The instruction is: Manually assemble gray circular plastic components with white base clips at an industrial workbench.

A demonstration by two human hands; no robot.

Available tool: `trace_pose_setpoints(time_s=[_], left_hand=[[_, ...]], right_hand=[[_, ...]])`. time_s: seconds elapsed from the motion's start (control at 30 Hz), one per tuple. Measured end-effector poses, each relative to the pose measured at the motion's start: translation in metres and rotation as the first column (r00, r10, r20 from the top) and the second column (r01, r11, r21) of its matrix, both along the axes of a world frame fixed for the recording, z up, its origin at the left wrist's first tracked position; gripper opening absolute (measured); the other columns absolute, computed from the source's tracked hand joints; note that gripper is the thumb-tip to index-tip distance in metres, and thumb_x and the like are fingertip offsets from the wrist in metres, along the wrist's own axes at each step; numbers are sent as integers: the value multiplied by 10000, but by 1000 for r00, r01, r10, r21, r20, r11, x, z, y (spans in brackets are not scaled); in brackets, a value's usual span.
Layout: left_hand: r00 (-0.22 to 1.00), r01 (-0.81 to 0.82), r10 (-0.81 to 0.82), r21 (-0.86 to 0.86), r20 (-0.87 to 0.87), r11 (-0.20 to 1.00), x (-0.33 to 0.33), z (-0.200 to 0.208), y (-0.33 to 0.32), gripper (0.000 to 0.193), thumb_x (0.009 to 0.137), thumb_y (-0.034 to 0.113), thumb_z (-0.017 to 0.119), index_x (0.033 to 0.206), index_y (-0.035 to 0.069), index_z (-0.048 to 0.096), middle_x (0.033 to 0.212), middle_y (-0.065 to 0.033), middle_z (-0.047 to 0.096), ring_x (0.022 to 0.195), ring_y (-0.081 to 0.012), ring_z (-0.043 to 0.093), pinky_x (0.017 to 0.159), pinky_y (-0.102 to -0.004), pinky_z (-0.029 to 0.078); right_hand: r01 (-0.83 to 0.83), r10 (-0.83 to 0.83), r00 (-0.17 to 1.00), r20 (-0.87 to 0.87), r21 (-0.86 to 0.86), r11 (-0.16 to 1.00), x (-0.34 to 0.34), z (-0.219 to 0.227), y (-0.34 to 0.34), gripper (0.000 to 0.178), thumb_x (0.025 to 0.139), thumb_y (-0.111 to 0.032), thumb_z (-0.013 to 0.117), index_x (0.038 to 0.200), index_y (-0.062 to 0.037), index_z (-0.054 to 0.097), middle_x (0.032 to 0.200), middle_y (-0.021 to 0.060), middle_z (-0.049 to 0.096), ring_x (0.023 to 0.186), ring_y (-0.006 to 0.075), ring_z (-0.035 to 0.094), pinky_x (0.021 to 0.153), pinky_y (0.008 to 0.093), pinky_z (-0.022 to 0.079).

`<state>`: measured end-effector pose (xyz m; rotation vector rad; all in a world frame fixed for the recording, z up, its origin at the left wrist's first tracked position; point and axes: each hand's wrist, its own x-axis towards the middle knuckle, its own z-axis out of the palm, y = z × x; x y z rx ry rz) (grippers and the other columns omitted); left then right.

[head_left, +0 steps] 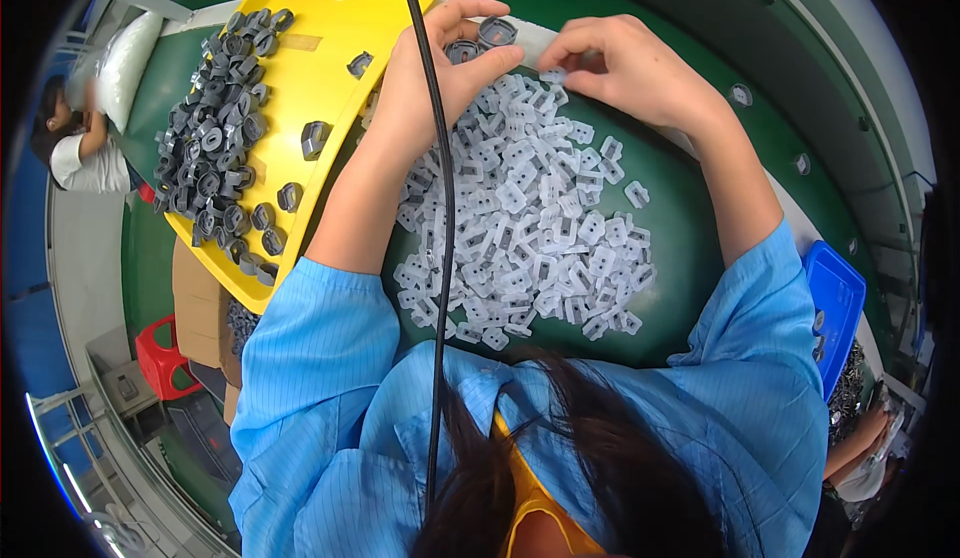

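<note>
My left hand (440, 63) is closed round two dark grey round plastic parts; one grey part (497, 32) sits between thumb and fingers, with the other just beside it. My right hand (635, 70) pinches a small translucent plastic piece (552, 76) between thumb and forefinger, a short way right of the grey parts. Below both hands spreads a large pile of translucent white plastic pieces (520, 208), each with small holes, on the green tabletop (670, 228).
A yellow tray (330, 48) at the left holds many grey parts (215, 128). A black cable (445, 208) hangs down across the view in front of my left wrist. At the right stands a blue tray (835, 298). Other people work at far left and lower right.
</note>
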<state>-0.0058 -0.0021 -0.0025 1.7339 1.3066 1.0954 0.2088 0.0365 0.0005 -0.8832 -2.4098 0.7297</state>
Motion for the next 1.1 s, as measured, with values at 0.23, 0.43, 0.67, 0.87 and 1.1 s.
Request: trace_pose_setpoints(time_s=[0.23, 0.43, 0.67, 0.87, 1.1], left_hand=[[998, -35, 44, 175, -51, 984, -4, -3, 3, 407, 787, 119, 723, 1166, 48, 595, 908, -9, 643, 846, -83, 594, 775, -213, 467], [981, -131, 165, 275, -104, 952, 1, -7, -1, 384, 721, 170, 757, 1056, 63, 603, 855, -75, 674, 790, -170, 644, 702, -287, 491], [975, -116, 158, 246, -156, 962, 10, 4, -10, 411, 751, 178, 750, 1074, 13, 557, 914, -62, 672, 860, -125, 623, 812, -258, 463], [977, -69, 125, 302, -170, 951, 13, 4, -14, 381, 733, 121, 760, 1047, 6, 576, 928, -79, 658, 826, -142, 616, 767, -267, 482], [980, -30, 102, 382, -169, 924, 18, 6, -15, 331, 719, 79, 760, 1015, 22, 623, 942, -47, 631, 684, -122, 598, 673, -259, 483]], right_hand=[[295, -293, 945, -145, -10, 955, -8, 1, 1, 165, 784, -99, 613, 908, -17, 683, 827, 140, 658, 788, 305, 640, 744, 392, 508], [236, -254, 967, 11, 342, 910, -17, -1, -25, 144, 728, -154, 703, 826, -50, 686, 767, 113, 635, 770, 322, 610, 711, 410, 491], [144, -321, 818, -477, -370, 918, -32, 13, -13, 181, 762, -226, 747, 839, -67, 709, 705, -4, 630, 624, 59, 541, 590, 219, 435], [239, -302, 926, -225, -268, 933, -31, 16, -15, 187, 733, -248, 752, 813, -82, 715, 677, 8, 610, 594, 93, 533, 563, 255, 427], [92, -319, 852, -414, -482, 871, -26, 14, -12, 321, 753, -206, 745, 962, 23, 663, 819, 63, 657, 681, 102, 605, 614, 235, 488]])
